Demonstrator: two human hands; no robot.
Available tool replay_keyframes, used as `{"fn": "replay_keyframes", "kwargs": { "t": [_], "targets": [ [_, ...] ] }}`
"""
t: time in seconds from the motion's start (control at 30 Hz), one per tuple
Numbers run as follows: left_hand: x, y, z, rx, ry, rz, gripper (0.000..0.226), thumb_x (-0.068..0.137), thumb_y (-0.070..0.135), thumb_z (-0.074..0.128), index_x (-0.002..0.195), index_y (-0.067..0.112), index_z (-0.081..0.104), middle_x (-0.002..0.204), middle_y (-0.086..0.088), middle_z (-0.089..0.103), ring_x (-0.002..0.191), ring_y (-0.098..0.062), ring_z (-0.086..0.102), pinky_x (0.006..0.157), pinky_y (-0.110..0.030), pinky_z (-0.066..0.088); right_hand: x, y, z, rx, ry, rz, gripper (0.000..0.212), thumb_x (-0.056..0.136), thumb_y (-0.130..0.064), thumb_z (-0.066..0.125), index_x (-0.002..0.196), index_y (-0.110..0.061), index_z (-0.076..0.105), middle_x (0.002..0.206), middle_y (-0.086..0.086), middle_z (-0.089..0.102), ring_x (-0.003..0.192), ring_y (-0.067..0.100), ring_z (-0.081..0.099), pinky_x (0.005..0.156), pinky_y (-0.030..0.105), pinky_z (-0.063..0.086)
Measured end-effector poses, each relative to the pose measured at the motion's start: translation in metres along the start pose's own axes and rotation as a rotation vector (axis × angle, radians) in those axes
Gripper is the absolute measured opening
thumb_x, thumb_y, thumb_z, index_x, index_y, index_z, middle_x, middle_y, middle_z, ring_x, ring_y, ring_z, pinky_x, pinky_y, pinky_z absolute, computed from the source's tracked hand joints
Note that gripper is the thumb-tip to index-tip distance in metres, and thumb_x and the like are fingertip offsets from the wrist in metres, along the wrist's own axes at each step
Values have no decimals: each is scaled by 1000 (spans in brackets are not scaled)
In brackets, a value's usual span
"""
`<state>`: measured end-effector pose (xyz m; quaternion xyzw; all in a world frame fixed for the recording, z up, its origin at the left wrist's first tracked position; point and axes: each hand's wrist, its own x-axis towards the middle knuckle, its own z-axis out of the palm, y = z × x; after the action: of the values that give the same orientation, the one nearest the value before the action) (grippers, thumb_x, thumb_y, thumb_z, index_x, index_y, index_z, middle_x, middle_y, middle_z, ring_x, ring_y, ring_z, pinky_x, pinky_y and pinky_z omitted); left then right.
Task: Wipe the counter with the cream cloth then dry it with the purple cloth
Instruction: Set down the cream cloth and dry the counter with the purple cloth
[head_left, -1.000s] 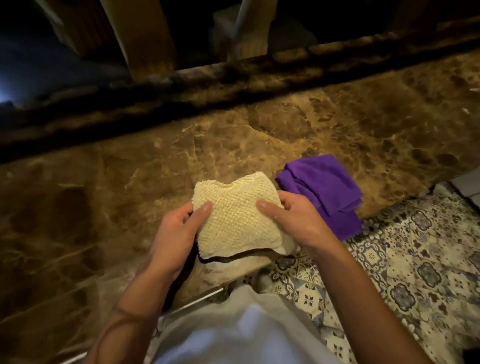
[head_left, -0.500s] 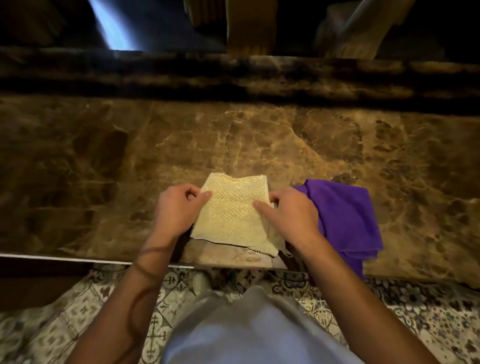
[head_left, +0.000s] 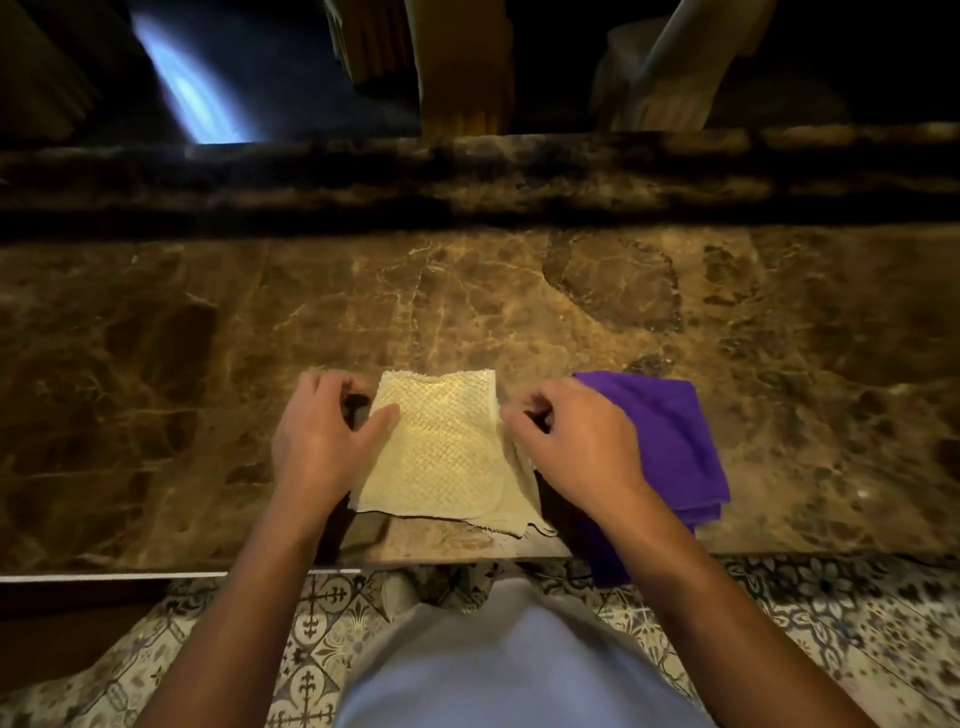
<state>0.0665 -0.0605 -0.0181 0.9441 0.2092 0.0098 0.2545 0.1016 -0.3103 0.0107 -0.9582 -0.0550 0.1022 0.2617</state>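
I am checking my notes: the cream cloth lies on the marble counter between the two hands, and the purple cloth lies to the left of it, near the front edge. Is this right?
One detail is wrong. The head view shows the purple cloth to the right of the cream cloth, partly behind the right hand, not to the left. The rest holds: the cream cloth lies on the marble counter between the hands, left hand at its other side.
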Motion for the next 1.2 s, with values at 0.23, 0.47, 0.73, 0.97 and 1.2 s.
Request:
{"fn": "replay_keyframes", "kwargs": {
  "t": [0.23,0.47,0.73,0.97,1.2],
  "targets": [
    [4,79,10,168,33,327,54,93,63,53,127,22,64,131,-1,60,122,-19,53,92,-35,48,-8,86,-48,-35,267,220,51,91,-57,53,122,-19,66,122,7,66,114,30,60,95,41,48],
    [-13,151,60,459,-183,489,80,87,86,28,80,19,72,96,-5,70,100,-26,61,74,-36,47,-15,132,-53,-103,165,421,68,89,-70,48,128,-16,63,129,13,64,120,35,59,93,42,49],
    [-24,172,83,508,-302,471,69,80,87,46,65,20,52,71,-1,62,80,-26,68,63,-32,39,-19,128,-36,-124,95,393,64,85,-76,50,115,-21,60,115,4,68,105,31,66,74,37,45],
    [-31,172,96,173,-363,299,47,85,63,65,81,16,65,82,-2,72,79,-23,68,65,-36,51,-14,130,-39,-45,50,365,55,85,-68,60,113,-21,60,108,3,72,100,29,67,75,36,50],
    [-52,176,65,-988,-577,-122,14,89,21,75,89,8,78,87,-7,80,78,-13,74,74,-25,56,-10,121,-61,775,58,199,13,89,-18,77,101,-18,73,84,-10,78,76,0,70,70,22,53]
  ]
}}
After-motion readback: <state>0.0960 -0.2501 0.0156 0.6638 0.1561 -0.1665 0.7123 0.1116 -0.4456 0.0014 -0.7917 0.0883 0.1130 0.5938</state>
